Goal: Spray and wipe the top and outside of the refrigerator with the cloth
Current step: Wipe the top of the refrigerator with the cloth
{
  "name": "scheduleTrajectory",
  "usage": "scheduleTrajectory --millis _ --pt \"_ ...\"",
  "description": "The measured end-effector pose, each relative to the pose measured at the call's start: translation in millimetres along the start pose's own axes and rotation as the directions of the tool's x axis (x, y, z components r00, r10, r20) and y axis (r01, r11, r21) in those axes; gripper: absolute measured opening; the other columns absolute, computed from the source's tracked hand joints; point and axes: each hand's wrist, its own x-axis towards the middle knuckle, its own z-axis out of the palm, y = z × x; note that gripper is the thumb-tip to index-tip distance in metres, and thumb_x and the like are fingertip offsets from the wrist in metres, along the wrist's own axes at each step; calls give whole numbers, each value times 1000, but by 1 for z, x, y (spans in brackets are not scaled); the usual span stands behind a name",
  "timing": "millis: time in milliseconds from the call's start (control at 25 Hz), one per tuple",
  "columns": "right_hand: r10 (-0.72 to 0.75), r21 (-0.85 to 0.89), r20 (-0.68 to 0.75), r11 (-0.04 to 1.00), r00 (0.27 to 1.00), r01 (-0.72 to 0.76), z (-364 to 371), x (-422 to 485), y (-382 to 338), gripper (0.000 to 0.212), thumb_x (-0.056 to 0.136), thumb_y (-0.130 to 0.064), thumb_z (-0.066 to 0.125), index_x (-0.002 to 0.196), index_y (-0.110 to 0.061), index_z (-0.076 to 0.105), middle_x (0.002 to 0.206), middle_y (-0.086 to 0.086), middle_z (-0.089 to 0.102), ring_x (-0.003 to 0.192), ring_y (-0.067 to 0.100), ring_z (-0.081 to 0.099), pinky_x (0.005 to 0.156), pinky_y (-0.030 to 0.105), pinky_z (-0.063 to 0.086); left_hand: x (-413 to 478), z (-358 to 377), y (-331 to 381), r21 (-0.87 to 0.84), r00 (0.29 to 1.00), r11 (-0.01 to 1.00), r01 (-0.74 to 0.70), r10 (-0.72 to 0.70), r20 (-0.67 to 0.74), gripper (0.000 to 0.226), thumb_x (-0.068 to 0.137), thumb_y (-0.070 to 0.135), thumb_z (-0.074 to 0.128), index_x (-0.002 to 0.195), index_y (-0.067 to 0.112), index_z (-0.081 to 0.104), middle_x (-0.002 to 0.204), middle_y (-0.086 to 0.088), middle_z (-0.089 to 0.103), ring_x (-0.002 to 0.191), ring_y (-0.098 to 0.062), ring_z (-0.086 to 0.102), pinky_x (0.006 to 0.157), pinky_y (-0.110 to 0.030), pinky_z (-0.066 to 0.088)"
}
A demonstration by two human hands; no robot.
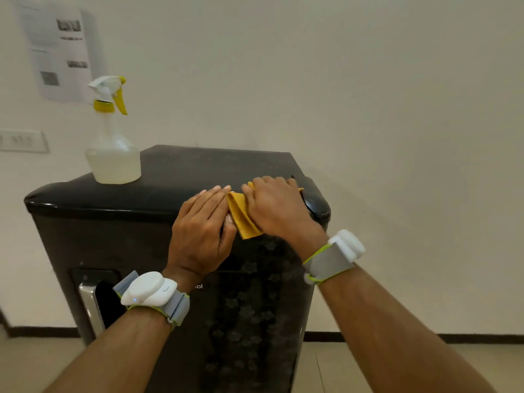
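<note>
Head view: a small dark glossy refrigerator (119,239) with a faint flower print on its door fills the middle. The yellow woven cloth (243,222) sits on the front edge of the refrigerator's top, toward the right corner, one end hanging a little over the door. The cloth looks light and limp and will likely bunch, so it is best gathered under the palm. The top looks smooth, probably slick once wet. The clear plastic spray bottle with white-and-yellow trigger (113,157) stands upright at the top's back left, well apart from both hands. It looks part full and light, best taken at the neck. The right hand (279,208) is palm down, fingers curled over the cloth, gripping it against the top. The left hand (202,231) lies flat with straight fingers just beside the cloth, thumb side touching it, holding nothing. Both forearms reach forward.
</note>
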Motion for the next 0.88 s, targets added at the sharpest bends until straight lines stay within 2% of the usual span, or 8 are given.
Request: scheduleTrajectory --millis 160,280,400,480,600,680,800,880 --pt "-149 50 -182 986 972 161 10 -43 21 49 106 -42 25 133 -14 54 135 7 58 128 27 50 114 40 32 0 5 4 2 996 998 70 -69 -50 45 98 25 36 129 5 63 133 -11 63 128 -24 56 111 -40 38" --pt "13 90 -254 996 967 11 22 -76 57 54 106 -42 24 137 -9 52 143 10 52 138 29 42 118 39 27 -1 8 10 10 991 995 104 -102 -88 43 98 24 38 127 5 64 131 -11 64 127 -23 57 111 -40 38" --pt "266 245 -51 938 963 -246 6 -28 62 47 105 -38 25 112 -9 61 119 10 61 118 32 53 102 40 37 0 7 15 21 988 990 137 -135 -77 42 98 23 39 128 6 64 132 -9 64 127 -22 56 112 -39 37" --pt "130 244 50 960 990 -138 -7 -8 55 46 106 -37 27 105 -9 63 115 11 64 110 30 56 100 41 41 0 6 17 34 987 989 145 -143 -73 42 98 23 39 129 7 63 133 -9 63 128 -22 55 112 -39 36" --pt "-100 278 23 956 995 90 -4 -31 62 48 106 -44 24 134 -19 54 140 -2 54 133 18 44 115 35 29 0 8 18 46 985 987 154 -150 -86 42 98 22 40 129 6 63 133 -9 63 128 -22 55 112 -40 37" --pt "-5 289 -14 957 1000 9 -3 -40 76 50 105 -44 22 140 -19 48 145 -1 48 138 21 39 116 37 28 0 9 18 49 982 985 163 -157 -101 42 98 22 40 129 6 63 133 -9 63 128 -22 55 112 -41 37" --pt "177 172 288 957 941 -233 -15 12 80 48 107 -34 21 128 -6 55 134 16 53 124 36 49 106 43 39 -1 10 20 49 982 985 164 -158 -102 42 98 23 39 128 6 63 132 -9 63 127 -22 56 111 -43 38" --pt "123 71 416 983 901 -167 -24 39 73 60 107 -40 19 121 1 61 127 22 59 118 39 54 104 45 42 -2 9 20 49 984 986 158 -153 -96 42 98 23 39 129 6 63 133 -9 63 128 -22 56 110 -43 39"
